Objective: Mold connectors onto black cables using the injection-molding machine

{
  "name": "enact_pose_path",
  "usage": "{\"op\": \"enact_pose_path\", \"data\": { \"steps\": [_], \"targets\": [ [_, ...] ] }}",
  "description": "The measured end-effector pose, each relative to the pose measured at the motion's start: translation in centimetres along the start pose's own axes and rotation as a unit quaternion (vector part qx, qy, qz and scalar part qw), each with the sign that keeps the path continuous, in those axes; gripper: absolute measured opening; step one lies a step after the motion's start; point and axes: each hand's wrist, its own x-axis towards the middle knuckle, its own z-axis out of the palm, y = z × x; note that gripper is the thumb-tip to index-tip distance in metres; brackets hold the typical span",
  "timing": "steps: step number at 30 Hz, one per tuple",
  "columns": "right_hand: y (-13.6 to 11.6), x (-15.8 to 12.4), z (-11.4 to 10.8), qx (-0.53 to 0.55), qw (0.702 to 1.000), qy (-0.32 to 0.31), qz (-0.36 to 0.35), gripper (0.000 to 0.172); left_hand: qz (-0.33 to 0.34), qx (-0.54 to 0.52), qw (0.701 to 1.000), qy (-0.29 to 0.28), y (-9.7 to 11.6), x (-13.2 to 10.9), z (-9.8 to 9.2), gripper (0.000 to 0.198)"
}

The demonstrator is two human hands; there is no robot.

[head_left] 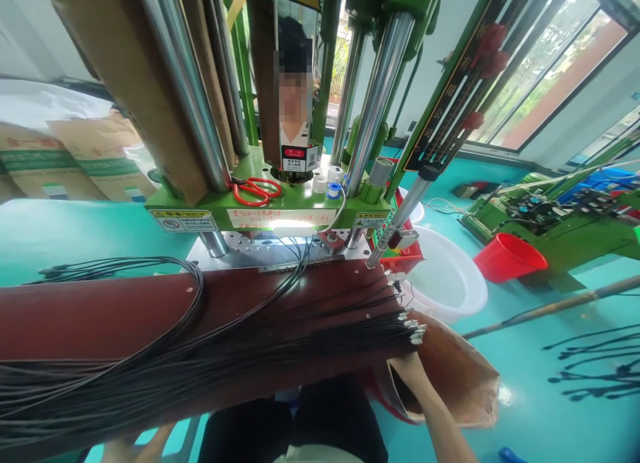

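Observation:
A thick bundle of black cables [210, 366] lies across a dark red board [100, 310] in front of me, its metal plug ends [413, 330] at the board's right end. My right hand [404, 370] reaches up under those plug ends, and the board and cables hide its fingers. Beside that arm hangs a brown paper bag [465, 376]. Of my left arm [145, 444] only a sliver shows below the board at the bottom left, with the hand hidden. A few cables [295, 263] loop from the board up into the green press [260, 206].
Red scissors [255, 190] and small tape rolls [327, 178] sit on the press platen between steel columns [380, 96]. A white basin [450, 283] and red bucket [505, 258] stand right on the teal floor. Loose cables [595, 373] and a pole [550, 308] lie further right. Cardboard boxes [75, 158] stand left.

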Motion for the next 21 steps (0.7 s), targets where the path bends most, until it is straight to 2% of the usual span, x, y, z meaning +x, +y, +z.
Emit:
{"op": "enact_pose_path", "data": {
  "steps": [3, 8, 12, 16, 21],
  "targets": [
    [-0.5, -0.1, -0.1, 0.005, 1.000, 0.011, -0.003, 0.046, -0.005, 0.022, 1.000, -0.015, 0.2, -0.2, -0.4, 0.063],
    [-0.5, -0.3, -0.2, 0.015, 1.000, -0.013, 0.007, 0.037, 0.011, 0.002, 0.999, -0.050, 0.2, 0.1, -0.7, 0.067],
    [-0.3, -0.2, -0.1, 0.018, 1.000, -0.007, 0.016, 0.045, 0.013, 0.011, 1.000, -0.024, -0.6, 0.1, -0.3, 0.065],
    [-0.2, -0.1, -0.1, 0.012, 1.000, 0.002, 0.007, 0.051, 0.007, -0.033, 0.999, -0.018, -1.1, 0.3, 0.2, 0.067],
    [-0.4, 0.0, 0.0, -0.002, 1.000, -0.007, 0.009, 0.054, -0.010, -0.063, 0.998, 0.005, 0.2, -0.3, 0.4, 0.070]
  ]
}}
